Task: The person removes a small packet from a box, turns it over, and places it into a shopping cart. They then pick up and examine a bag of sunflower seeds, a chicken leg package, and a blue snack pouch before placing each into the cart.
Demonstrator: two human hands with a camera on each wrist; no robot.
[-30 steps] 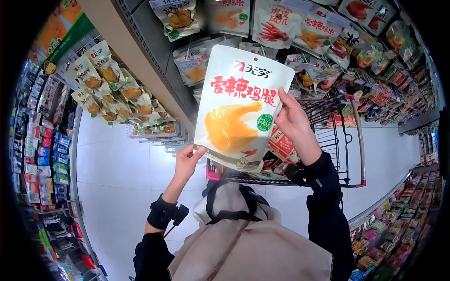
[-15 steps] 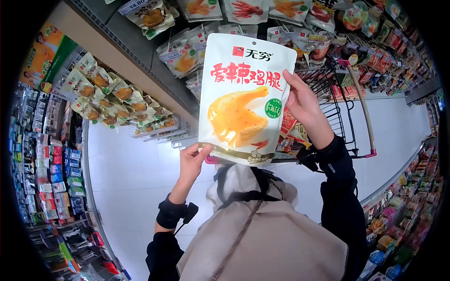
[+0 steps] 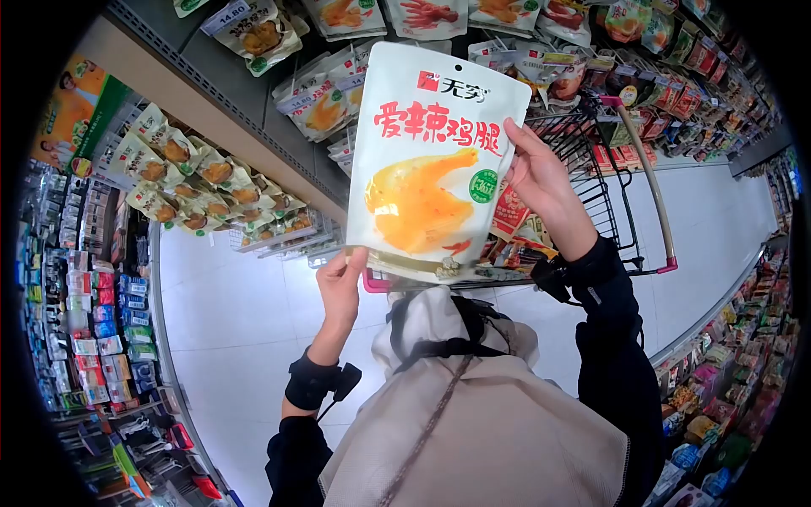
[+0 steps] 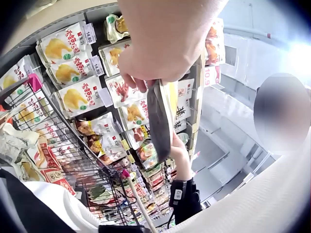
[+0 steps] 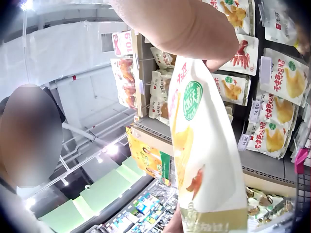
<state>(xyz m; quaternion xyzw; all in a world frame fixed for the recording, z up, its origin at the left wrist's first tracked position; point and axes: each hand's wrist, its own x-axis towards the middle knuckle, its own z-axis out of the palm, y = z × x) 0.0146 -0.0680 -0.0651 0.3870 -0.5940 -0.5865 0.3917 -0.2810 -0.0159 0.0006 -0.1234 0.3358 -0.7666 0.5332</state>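
A white pouch of chicken leg [image 3: 422, 198], with red lettering and a golden leg on its front, is held up before the chest, its printed face toward the head camera. My left hand [image 3: 340, 283] pinches its lower left corner between thumb and fingers. At the upper right edge, my right hand [image 3: 545, 182] grips it, thumb on the front. In the left wrist view the pouch [image 4: 159, 124] appears nearly edge-on below the left hand [image 4: 163, 43]. The right wrist view shows the front of the pouch [image 5: 214, 131] obliquely, under the right hand [image 5: 194, 26].
Beyond the pouch stands a black wire shopping cart [image 3: 604, 173] with pink corners, holding several packaged goods [image 3: 515, 245]. Similar pouches [image 3: 329, 97] hang on the shelf ahead. A rack of small packs [image 3: 203, 173] juts out at the left. White floor [image 3: 236, 329] lies below.
The head view has turned, shifting the shelves leftward and upward. The pouch has risen a little, and its bottom edge now tips so the lower band looks foreshortened. Both hands keep their hold.
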